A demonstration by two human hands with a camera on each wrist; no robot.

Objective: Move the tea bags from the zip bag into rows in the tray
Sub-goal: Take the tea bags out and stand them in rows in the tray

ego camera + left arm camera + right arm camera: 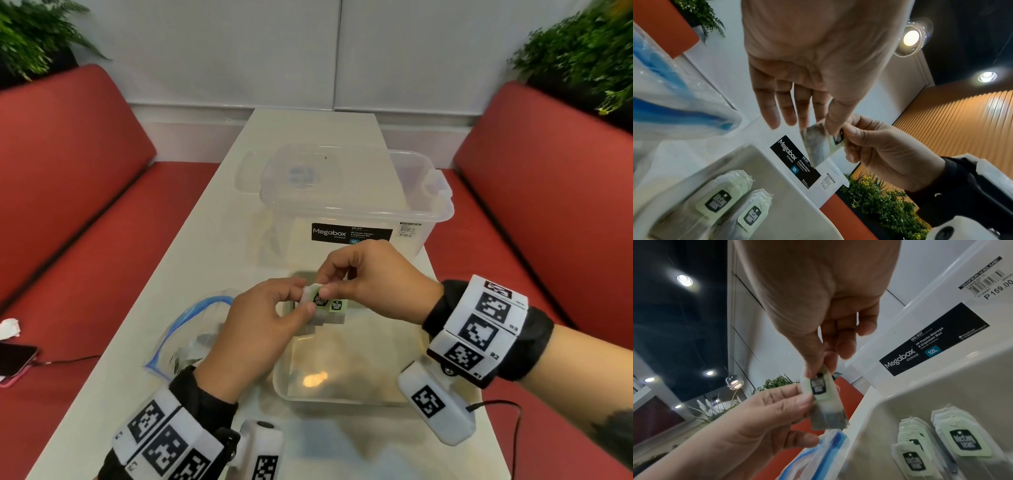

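Both hands hold one tea bag [320, 301] with a pale green tag above the far-left corner of the clear tray [284, 387]. My left hand [305, 298] pinches its left edge between thumb and forefinger. My right hand [325, 284] pinches its top by the tag. In the left wrist view the tea bag [816, 146] hangs from both pinches. Two stacks of tea bags [912, 457] [964, 443] lie side by side on the tray floor below. The zip bag [185, 335] with a blue seal lies open left of the tray, more tea bags dimly visible inside.
A clear Megabox storage box [352, 212] stands just beyond the tray, with its lid [253, 174] behind it. The narrow white table [191, 240] runs between red benches [85, 205]. A phone [15, 359] with a cable lies on the left bench.
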